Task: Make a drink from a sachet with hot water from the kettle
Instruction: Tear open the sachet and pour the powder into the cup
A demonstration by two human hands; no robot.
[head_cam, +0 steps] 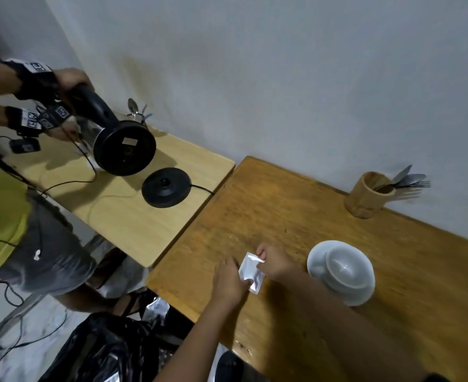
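Sachet (252,272) lies on the brown table (310,216), at 9 o'clock of the cup (344,267). Left hand (228,281) and right hand (274,261) both pinch it. Judged light, limp, slippery; best held at the top seam corner for tearing.

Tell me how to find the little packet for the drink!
Look at the darker wooden table on the right, at the edge nearest the camera. Just left of the white cup and saucer, the left hand and right hand hold the sachet between them. It is the only small, flat, silvery-white packet on the tabletop.
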